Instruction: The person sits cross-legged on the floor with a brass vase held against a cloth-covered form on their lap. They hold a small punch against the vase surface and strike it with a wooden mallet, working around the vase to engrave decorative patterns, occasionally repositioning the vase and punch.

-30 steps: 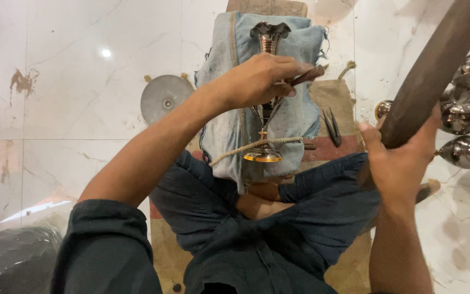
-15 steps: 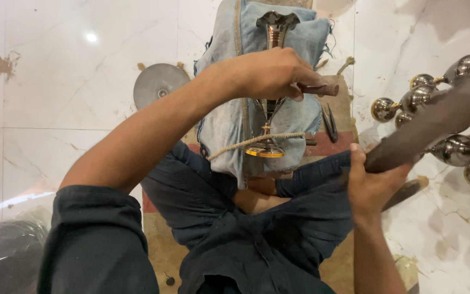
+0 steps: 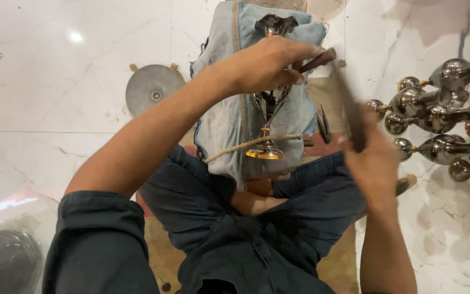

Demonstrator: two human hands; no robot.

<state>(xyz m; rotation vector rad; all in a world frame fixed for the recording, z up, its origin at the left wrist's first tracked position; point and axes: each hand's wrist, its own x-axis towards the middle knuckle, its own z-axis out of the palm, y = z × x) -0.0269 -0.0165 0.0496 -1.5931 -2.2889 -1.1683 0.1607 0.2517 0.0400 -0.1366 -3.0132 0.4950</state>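
Left hand: grip closed around a dark wooden tool handle, the end of which projects past the fingers toward the right. Right hand: grip closed around the lower end of a dark wooden stick, which rises at a tilt and is blurred. Directly beneath the left hand lies a silver metal goblet with a gold-rimmed base, resting lengthwise on a pale blue denim cloth; a light cord crosses the stem just above the base. The cloth sits between the knees of the seated person, who wears dark trousers. On the white marble floor, a grey metal disc lies left of the cloth. A cluster of polished metal goblets lies on their sides at the right, apart from the right hand.
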